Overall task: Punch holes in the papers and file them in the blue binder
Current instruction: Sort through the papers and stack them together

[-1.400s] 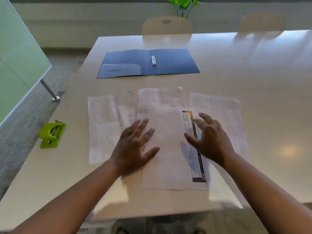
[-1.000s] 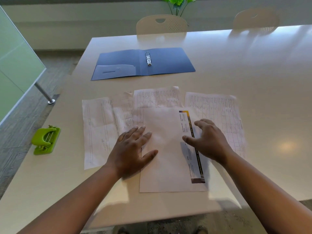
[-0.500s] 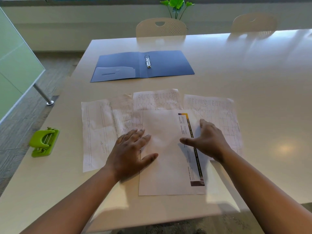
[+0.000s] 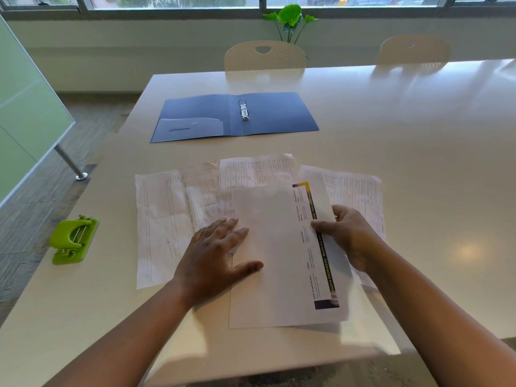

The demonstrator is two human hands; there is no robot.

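Windows and two pale chairs [image 4: 264, 55] back a long cream table [image 4: 418, 135] in an office room. Papers [image 4: 173, 219] lie fanned in loose overlap near the front edge; the blue binder [image 4: 276, 113] lies open and flat beyond them, rings up and seemingly closed. A green hole punch [image 4: 74, 240] sits well apart at the left table edge.

Risk: the sheets are not squared. If punched as they lie, holes would likely misalign and sheets could tear on the rings. The front sheet [image 4: 279, 261] with the dark printed strip reaches close to the table edge; a careless drag could send it off. The punch sits close to its edge too.

Left hand [image 4: 215, 258]: palm down, fingers spread and straight, pressing on the papers, grip apart. Right hand [image 4: 349, 233]: thumb on top, fingers curled under the front sheet's right edge, grip pinched on that sheet.
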